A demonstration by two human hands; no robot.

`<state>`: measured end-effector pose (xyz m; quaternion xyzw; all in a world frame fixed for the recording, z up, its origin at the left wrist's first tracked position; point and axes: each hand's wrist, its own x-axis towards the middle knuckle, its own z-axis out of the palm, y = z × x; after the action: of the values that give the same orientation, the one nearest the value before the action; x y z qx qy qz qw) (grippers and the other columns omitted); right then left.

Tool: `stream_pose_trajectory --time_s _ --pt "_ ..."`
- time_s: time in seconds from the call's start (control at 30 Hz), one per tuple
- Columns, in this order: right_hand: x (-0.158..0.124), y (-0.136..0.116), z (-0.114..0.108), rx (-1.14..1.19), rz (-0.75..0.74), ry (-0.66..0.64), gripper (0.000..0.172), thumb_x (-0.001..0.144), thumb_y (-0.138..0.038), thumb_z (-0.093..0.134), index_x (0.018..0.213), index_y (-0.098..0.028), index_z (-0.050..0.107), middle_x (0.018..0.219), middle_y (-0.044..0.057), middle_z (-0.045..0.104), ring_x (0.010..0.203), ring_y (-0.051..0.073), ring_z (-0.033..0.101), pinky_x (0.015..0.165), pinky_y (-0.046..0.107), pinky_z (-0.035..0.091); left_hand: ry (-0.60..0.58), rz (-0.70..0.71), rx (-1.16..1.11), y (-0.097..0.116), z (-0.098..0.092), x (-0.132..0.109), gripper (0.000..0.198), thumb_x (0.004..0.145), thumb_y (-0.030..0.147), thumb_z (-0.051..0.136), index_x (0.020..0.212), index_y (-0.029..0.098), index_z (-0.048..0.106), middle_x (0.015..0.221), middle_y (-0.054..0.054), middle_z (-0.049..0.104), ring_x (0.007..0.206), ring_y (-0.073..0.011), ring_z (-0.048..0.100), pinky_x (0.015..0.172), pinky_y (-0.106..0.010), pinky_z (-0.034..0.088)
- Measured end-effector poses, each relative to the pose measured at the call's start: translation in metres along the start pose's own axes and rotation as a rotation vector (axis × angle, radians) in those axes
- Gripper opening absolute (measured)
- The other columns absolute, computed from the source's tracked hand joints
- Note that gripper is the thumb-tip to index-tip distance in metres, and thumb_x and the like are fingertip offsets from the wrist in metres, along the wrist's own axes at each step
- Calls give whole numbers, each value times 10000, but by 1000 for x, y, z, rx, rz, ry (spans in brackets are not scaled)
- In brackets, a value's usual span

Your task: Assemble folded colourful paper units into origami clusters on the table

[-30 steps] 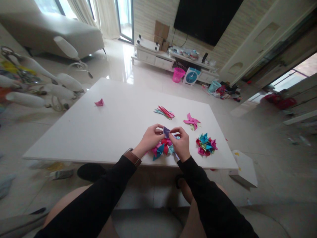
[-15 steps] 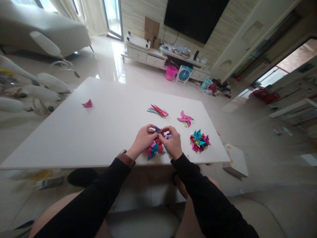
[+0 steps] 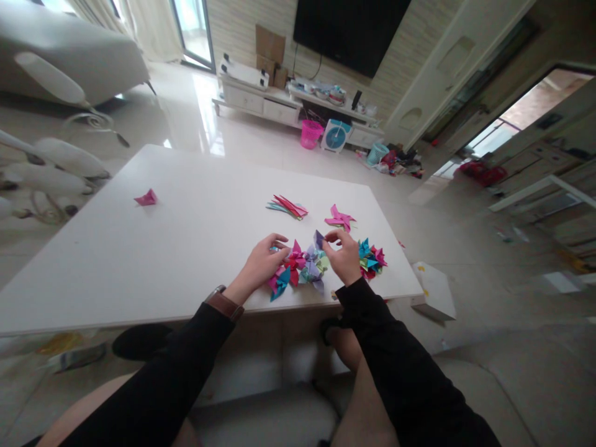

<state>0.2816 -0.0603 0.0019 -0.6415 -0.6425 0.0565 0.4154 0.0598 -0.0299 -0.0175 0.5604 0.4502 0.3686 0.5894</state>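
Observation:
A purple folded paper piece (image 3: 318, 239) is pinched between the thumb and fingers of my right hand (image 3: 345, 256). Just left of and below it lies a cluster of folded paper pieces (image 3: 294, 271) in pink, red, blue, lilac and pale green, near the table's front edge. At the cluster's upper left is my left hand (image 3: 264, 261), thumb and fingers apart; whether its fingertips touch the paper I cannot tell. Partly behind my right hand sits a second multicoloured paper cluster (image 3: 372, 259).
On the white table (image 3: 200, 248) are a fan of paper strips (image 3: 287, 207), a pink pinwheel-shaped paper (image 3: 339, 217) and, far left, a single pink folded piece (image 3: 146, 198). A white box (image 3: 434, 290) stands on the floor beyond the right edge.
My hands have moved apart; half a second ago both were together at the purple piece. It is now in my right hand alone, further right. The whole view has shifted slightly.

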Motion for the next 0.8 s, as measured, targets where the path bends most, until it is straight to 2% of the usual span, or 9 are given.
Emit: stream_pose_trajectory --time_s 0.1,0.23,0.37,0.47,0.57,0.8 --pt "13 51 -32 -35 141 84 70 789 -253 639 833 -198 649 783 9 685 704 168 619 705 295 470 11 2 40 0 0 1 327 778 352 660 1048 169 627 918 -60 695 694 -187 700 653 -321 557" --pt "19 118 -74 -182 346 197 80 714 -213 659 787 -195 629 753 11 665 702 168 604 721 294 454 15 9 102 -3 0 2 319 777 349 644 1046 175 641 943 -64 707 693 -183 692 655 -318 551" --pt "11 158 -93 -294 489 197 83 700 -184 635 776 -209 609 770 30 657 703 165 566 718 315 399 13 5 139 -5 0 4 314 780 347 631 1048 182 648 950 -60 711 688 -178 692 649 -308 546" --pt "4 168 -92 -317 523 183 81 696 -190 635 757 -223 593 764 34 640 701 173 527 715 345 360 6 3 132 -7 0 5 308 782 353 624 1038 184 642 936 -55 707 691 -183 695 646 -309 546" --pt "1 168 -89 -339 547 172 74 697 -212 646 737 -230 587 764 38 625 699 180 486 723 369 333 1 6 141 -7 0 5 306 785 353 619 1040 185 639 942 -54 703 708 -190 701 653 -313 548" --pt "15 144 -80 -283 471 180 70 767 -265 603 818 -222 585 894 64 656 739 175 533 765 357 385 4 3 172 -5 -2 5 301 793 356 624 1042 187 646 940 -58 708 733 -201 704 668 -319 548"
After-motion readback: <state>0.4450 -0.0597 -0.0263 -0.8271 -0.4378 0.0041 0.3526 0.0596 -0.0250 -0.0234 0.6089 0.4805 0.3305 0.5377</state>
